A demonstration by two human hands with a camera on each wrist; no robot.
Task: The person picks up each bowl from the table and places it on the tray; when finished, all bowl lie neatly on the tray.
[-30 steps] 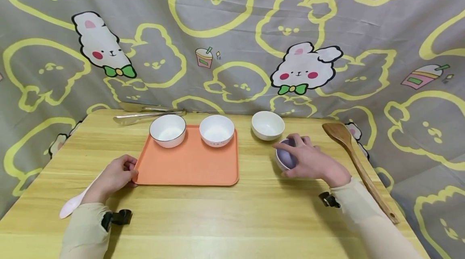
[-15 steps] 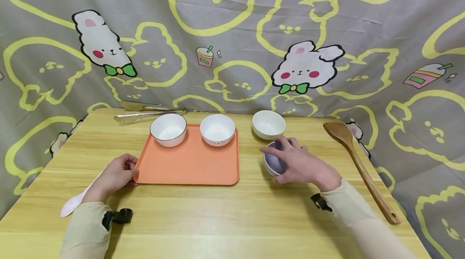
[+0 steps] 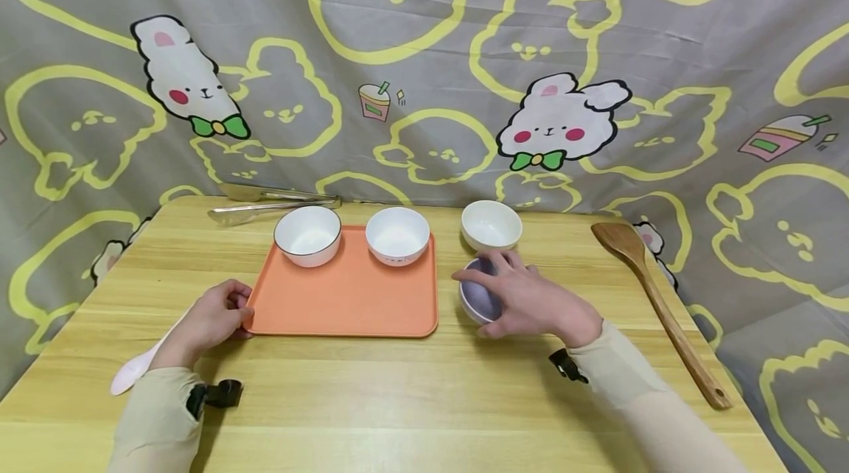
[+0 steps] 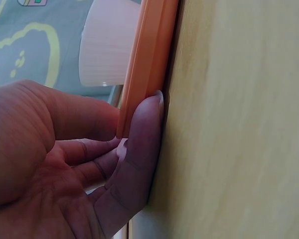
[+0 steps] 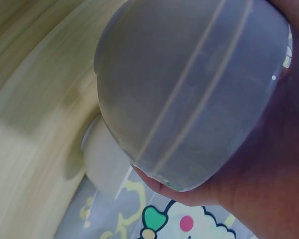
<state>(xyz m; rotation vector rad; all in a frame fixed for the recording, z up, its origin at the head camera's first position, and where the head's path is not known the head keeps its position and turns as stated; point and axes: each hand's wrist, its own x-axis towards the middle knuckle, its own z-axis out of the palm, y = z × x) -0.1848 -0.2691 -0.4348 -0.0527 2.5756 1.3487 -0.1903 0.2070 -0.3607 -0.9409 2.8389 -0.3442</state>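
My left hand (image 3: 212, 317) pinches the near left corner of the orange tray (image 3: 351, 303). In the left wrist view the thumb (image 4: 84, 117) lies at the upper edge of the tray (image 4: 152, 55) and a finger (image 4: 142, 134) reaches beneath it. My right hand (image 3: 533, 300) grips the greyish purple bowl (image 3: 479, 296) by its rim, thumb and fingers spread across it, just right of the tray. Its outer wall with two pale lines fills much of the right wrist view. A dark-rimmed white bowl (image 3: 308, 248) and another white bowl (image 3: 398, 241) stand at the tray's back edge.
An off-white bowl (image 3: 491, 228) stands behind the right hand. Metal tongs (image 3: 272, 204) lie at the back left against the patterned curtain (image 3: 424, 75). A pale pink spoon (image 3: 133, 373) lies partly under the left forearm; a wooden spatula (image 3: 653, 296) lies at the right.
My right hand has carried the purple bowl leftward, from below the off-white bowl's right side to near the tray's right edge. The left hand and tray have stayed in place.
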